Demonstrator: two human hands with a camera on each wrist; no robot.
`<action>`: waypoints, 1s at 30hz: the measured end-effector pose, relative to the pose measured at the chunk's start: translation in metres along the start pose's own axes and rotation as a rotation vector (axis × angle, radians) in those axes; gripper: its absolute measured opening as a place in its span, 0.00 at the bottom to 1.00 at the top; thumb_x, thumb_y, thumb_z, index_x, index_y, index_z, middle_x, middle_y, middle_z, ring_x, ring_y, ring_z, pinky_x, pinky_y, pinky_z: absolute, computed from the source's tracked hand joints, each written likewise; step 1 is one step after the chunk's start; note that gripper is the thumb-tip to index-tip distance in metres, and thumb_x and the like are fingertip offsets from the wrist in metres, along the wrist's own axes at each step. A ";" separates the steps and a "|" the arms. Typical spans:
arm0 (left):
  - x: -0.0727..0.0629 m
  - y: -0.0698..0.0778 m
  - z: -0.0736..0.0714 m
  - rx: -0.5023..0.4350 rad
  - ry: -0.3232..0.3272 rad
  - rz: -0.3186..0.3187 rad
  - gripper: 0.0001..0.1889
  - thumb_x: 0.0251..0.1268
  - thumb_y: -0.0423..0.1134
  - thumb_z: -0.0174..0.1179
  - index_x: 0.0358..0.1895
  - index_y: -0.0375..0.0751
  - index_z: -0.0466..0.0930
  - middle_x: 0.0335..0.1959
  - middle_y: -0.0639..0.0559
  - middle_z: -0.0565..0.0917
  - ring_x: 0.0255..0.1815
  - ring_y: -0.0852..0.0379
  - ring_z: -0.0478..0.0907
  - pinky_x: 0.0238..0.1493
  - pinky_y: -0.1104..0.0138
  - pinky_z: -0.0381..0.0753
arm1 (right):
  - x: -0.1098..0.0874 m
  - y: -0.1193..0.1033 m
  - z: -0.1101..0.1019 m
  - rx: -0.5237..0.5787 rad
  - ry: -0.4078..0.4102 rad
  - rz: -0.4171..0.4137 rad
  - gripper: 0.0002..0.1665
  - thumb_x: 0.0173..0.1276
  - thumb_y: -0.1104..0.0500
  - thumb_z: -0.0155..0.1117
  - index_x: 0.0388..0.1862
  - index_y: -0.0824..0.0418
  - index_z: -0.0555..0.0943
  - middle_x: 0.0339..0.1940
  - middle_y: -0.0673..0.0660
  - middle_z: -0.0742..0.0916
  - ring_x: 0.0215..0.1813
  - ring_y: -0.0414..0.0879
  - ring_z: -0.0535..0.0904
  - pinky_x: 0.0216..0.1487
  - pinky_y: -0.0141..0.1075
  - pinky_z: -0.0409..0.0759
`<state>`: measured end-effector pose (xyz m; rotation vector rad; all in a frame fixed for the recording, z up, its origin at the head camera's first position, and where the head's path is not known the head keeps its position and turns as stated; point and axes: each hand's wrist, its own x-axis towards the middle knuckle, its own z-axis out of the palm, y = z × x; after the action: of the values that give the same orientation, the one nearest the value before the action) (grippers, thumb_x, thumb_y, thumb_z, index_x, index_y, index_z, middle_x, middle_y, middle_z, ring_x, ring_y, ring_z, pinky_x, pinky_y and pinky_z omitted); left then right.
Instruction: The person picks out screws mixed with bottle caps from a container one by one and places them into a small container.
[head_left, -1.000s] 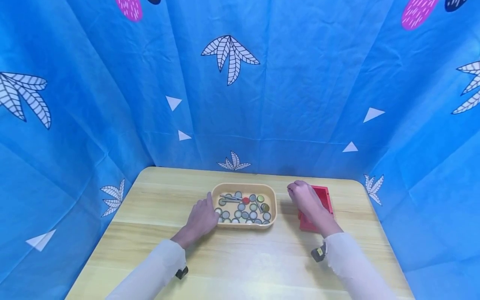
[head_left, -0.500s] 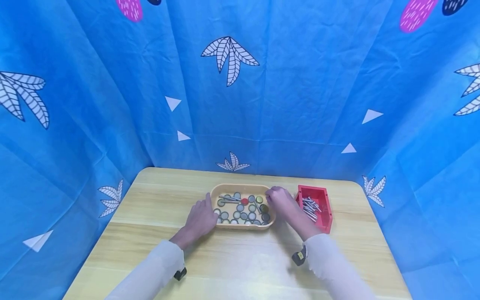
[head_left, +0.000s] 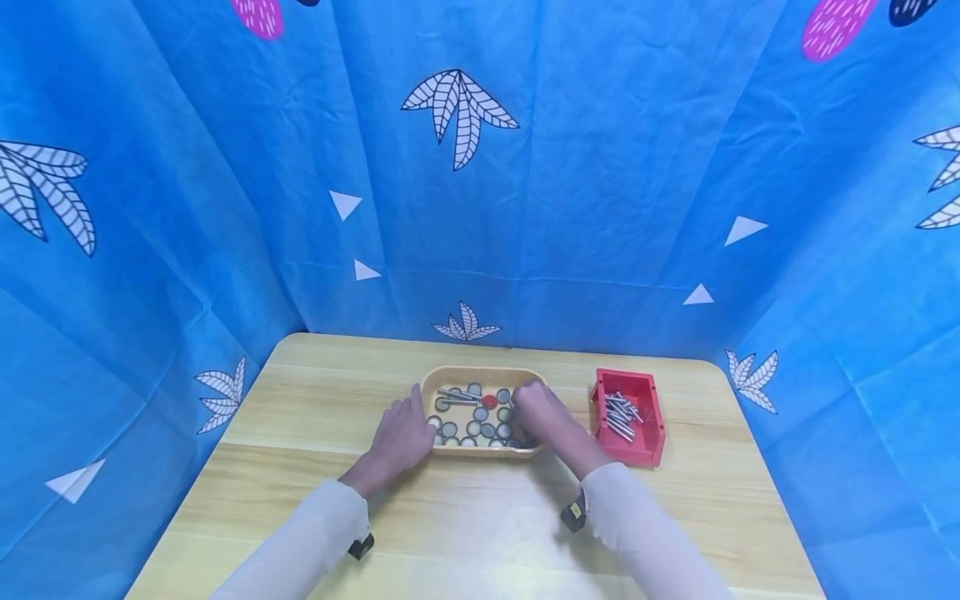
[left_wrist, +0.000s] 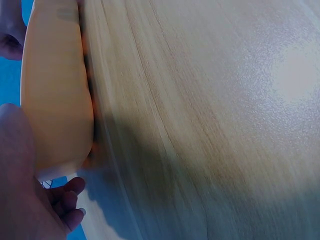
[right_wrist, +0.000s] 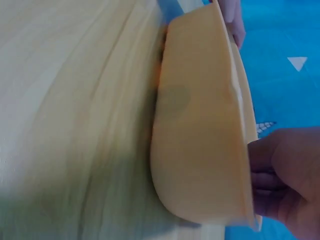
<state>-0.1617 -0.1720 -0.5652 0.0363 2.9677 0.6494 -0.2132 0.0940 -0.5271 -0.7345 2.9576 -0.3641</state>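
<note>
A shallow cream plastic tray (head_left: pixel 480 452) stands mid-table. In it lie several round bottle caps (head_left: pixel 480 414), mostly silver-grey with one red, and a few silver bolts (head_left: pixel 459 400). My left hand (head_left: pixel 401 429) grips the tray's left end, thumb at the rim and fingers outside the wall; in the left wrist view the left hand (left_wrist: pixel 20 170) is against the tray's end. My right hand (head_left: pixel 540 412) reaches down into the tray's right end. In the right wrist view, the right hand's fingers (right_wrist: pixel 265 185) are bent behind the tray wall (right_wrist: pixel 200 125), which hides the fingertips and anything between them.
To the right of the tray stands a red plastic bin (head_left: pixel 641 454) holding a pile of silver bolts (head_left: pixel 621 415). Both sit on a light wooden table (head_left: pixel 480 517). A blue patterned curtain (head_left: pixel 480 233) hangs behind and around the table.
My right hand has moved left from over the red bin into the tray's right end, uncovering the bolts in the bin. My left hand stays on the tray.
</note>
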 end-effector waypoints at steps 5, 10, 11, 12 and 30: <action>-0.001 -0.002 0.001 0.005 -0.006 -0.005 0.46 0.68 0.46 0.53 0.83 0.28 0.43 0.68 0.30 0.75 0.65 0.37 0.73 0.73 0.44 0.71 | 0.001 -0.004 0.015 -0.040 -0.024 0.032 0.09 0.52 0.69 0.72 0.19 0.58 0.82 0.22 0.54 0.83 0.25 0.45 0.74 0.28 0.37 0.81; 0.000 -0.002 0.001 0.014 0.016 0.012 0.45 0.68 0.46 0.53 0.82 0.27 0.45 0.66 0.30 0.76 0.64 0.37 0.74 0.71 0.44 0.73 | 0.002 -0.004 0.024 -0.074 0.037 0.020 0.09 0.57 0.69 0.70 0.19 0.60 0.83 0.21 0.56 0.84 0.23 0.45 0.75 0.26 0.39 0.82; 0.000 -0.002 0.000 0.014 0.022 0.017 0.45 0.67 0.46 0.53 0.82 0.26 0.46 0.65 0.30 0.76 0.64 0.36 0.75 0.70 0.44 0.73 | 0.003 -0.004 0.025 -0.073 0.043 0.024 0.09 0.56 0.70 0.69 0.20 0.60 0.83 0.22 0.56 0.85 0.23 0.45 0.75 0.26 0.39 0.83; 0.000 -0.002 0.000 0.016 0.027 0.021 0.45 0.67 0.46 0.53 0.82 0.26 0.46 0.65 0.30 0.77 0.64 0.36 0.75 0.70 0.44 0.73 | 0.003 -0.004 0.026 -0.069 0.048 0.033 0.08 0.56 0.70 0.68 0.21 0.61 0.83 0.22 0.57 0.85 0.23 0.45 0.75 0.26 0.39 0.83; 0.000 -0.001 -0.001 0.031 0.016 0.019 0.45 0.70 0.47 0.51 0.82 0.26 0.45 0.68 0.31 0.75 0.65 0.37 0.74 0.73 0.45 0.71 | 0.014 -0.012 0.039 -0.148 0.078 0.110 0.08 0.58 0.68 0.68 0.21 0.59 0.84 0.22 0.56 0.87 0.26 0.47 0.81 0.31 0.40 0.85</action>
<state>-0.1622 -0.1730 -0.5643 0.0623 2.9965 0.6083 -0.2147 0.0687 -0.5617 -0.5807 3.1080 -0.1717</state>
